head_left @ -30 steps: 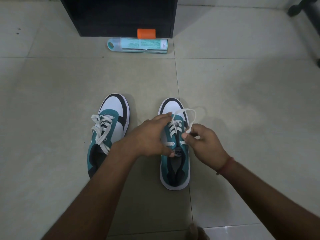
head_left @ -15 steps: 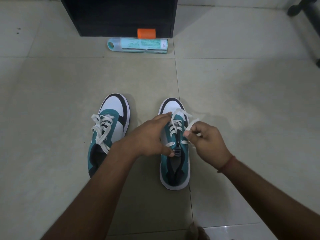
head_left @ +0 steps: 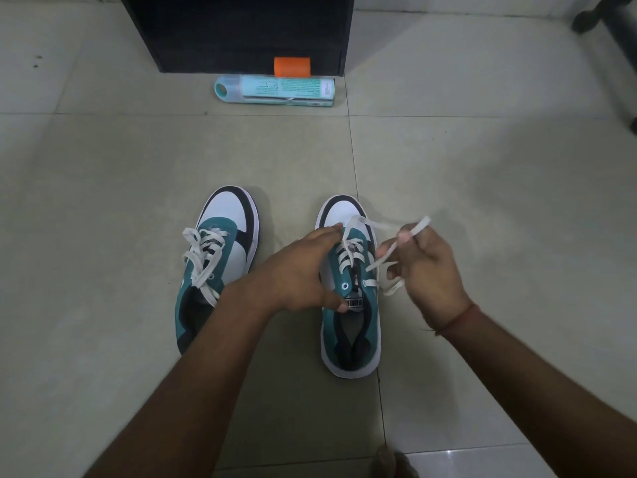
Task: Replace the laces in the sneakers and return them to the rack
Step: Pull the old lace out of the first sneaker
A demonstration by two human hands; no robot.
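Note:
Two teal, white and black sneakers stand side by side on the tiled floor, toes pointing away from me. The left sneaker [head_left: 220, 257] is laced with a white lace hanging loose. My left hand [head_left: 296, 274] grips the left side of the right sneaker [head_left: 348, 326], fingers over its vamp and thumb by the tongue label. My right hand [head_left: 424, 267] pinches the white lace [head_left: 389, 250] of that sneaker, raised to the right of it; loose loops of the lace run from the upper eyelets through my fingers.
A black rack or cabinet [head_left: 241, 29] stands at the far edge of the floor. A teal cylindrical tube [head_left: 275, 91] lies in front of it, with an orange object [head_left: 292, 66] just behind. A dark furniture leg [head_left: 613, 25] sits at the top right.
My right hand has pulled the lace out to the right and upward, away from the right sneaker. The left hand and both sneakers stay in place.

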